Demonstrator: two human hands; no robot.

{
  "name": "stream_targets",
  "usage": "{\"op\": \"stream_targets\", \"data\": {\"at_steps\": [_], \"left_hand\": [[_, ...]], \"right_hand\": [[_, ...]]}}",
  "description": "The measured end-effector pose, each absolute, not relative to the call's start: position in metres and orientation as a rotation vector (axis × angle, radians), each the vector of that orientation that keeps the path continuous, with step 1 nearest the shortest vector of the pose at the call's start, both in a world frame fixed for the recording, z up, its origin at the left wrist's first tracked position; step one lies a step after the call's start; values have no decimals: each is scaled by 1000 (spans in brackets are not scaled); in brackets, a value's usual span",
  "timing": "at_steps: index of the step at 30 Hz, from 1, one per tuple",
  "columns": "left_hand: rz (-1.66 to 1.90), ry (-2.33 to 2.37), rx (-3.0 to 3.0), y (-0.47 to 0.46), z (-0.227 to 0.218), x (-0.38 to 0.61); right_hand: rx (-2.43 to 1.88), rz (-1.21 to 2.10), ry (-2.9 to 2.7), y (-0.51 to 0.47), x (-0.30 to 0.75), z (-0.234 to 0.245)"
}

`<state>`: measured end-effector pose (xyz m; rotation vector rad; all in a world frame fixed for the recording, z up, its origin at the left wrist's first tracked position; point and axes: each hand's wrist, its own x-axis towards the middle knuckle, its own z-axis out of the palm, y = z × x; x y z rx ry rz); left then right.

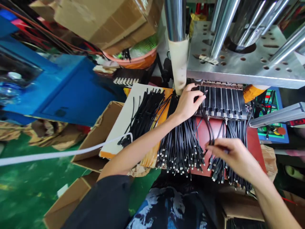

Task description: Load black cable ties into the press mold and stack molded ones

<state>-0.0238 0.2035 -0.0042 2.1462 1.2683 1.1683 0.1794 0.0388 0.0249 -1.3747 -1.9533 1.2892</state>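
Note:
My left hand (189, 103) is at the left end of a black metal block with parallel slots (226, 98). Its thumb and index finger pinch the end of a black cable, whose tip shows just past the fingers. Lower down, my right hand (230, 154) has its fingertips closed on a looped black cable (210, 128) that hangs in front of the block. Under my left wrist lies a thick bundle of black cables (182, 148) with metal plugs toward me. A second bundle (235, 135) lies beyond my right hand, partly hidden by it.
Above the block stands a press with a drilled steel plate (240, 74) and upright rods. More cables (147, 109) rest on a white board (119, 127) at left. A white cord (71, 153) crosses there. Cardboard boxes (100, 133) and a blue machine (69, 86) stand farther left.

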Motion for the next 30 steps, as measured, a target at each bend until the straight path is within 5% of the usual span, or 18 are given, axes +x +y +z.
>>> {"op": "stream_targets", "data": {"at_steps": [10, 15, 30], "left_hand": [[1232, 994, 2381, 205, -22, -64], [921, 569, 2863, 180, -22, -93], [553, 923, 3027, 160, -10, -68]], "right_hand": [[-1283, 1110, -1881, 212, 161, 31], [-1304, 930, -1997, 221, 152, 24], [-1428, 779, -1812, 221, 150, 14]]}}
